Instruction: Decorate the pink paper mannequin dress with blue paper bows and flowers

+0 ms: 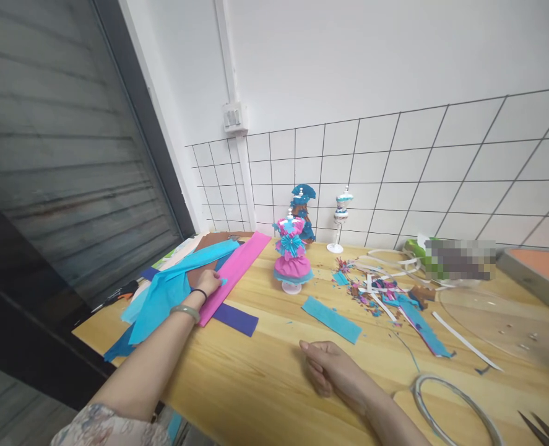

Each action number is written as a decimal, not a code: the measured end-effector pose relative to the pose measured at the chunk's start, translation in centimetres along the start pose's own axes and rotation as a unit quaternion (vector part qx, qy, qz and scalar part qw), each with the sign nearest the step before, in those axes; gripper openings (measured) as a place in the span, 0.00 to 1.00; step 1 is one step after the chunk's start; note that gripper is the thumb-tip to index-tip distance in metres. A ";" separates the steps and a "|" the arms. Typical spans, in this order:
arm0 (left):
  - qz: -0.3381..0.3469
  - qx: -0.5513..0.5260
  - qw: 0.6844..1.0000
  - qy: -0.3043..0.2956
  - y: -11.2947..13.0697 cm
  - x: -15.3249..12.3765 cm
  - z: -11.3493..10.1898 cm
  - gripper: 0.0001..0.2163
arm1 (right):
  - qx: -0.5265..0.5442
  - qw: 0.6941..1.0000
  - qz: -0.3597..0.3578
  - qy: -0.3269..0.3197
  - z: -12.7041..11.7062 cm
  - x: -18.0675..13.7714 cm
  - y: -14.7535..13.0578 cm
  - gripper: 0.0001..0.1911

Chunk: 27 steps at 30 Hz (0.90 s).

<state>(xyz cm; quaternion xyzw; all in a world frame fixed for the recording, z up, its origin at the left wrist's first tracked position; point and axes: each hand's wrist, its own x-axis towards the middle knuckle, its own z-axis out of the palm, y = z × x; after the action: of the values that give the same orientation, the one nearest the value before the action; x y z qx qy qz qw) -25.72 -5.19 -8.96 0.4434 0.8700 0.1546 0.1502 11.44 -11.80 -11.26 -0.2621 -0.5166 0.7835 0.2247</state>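
Observation:
My left hand (208, 282) reaches out to the left side of the wooden table (265, 384) and rests, fingers curled, on a stack of crepe paper sheets: light blue (172, 291), pink (234, 272) and dark purple (237, 319). Its fingers pinch the blue sheet's edge. My right hand (330, 368) lies on the table nearer me in a loose fist, holding nothing I can see. A blue paper strip (332, 319) lies just beyond it. A small mannequin in a pink and blue paper dress (291, 257) stands behind.
Two more small mannequins (302, 210) (341, 217) stand by the wire grid on the wall. Paper scraps (385, 294) litter the right side, with a clear plastic sheet (497, 316), a wire ring (455, 409) and scissor tips (541, 427). A dark window lies left.

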 end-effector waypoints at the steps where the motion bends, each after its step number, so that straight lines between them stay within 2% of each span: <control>1: 0.001 -0.005 1.000 -0.004 0.0 0.0 0.0 0.14 | -0.002 1.000 -0.003 0.000 0.0 0.0 0.0 0.27; 12: -0.017 -0.048 0.998 -0.026 0.3 0.6 0.3 0.14 | -0.010 1.000 -0.003 0.014 0.3 -0.2 -0.5 0.28; 27: 0.016 -0.137 0.990 -0.002 0.9 -0.3 -0.1 0.14 | 0.009 1.000 -0.006 0.008 0.4 -0.3 -0.7 0.28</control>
<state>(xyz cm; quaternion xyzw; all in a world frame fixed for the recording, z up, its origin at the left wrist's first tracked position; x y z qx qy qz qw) -24.95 -4.95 -8.43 0.4324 0.8334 0.2737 0.2086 11.45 -12.04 -10.45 -0.2632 -0.5092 0.7847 0.2358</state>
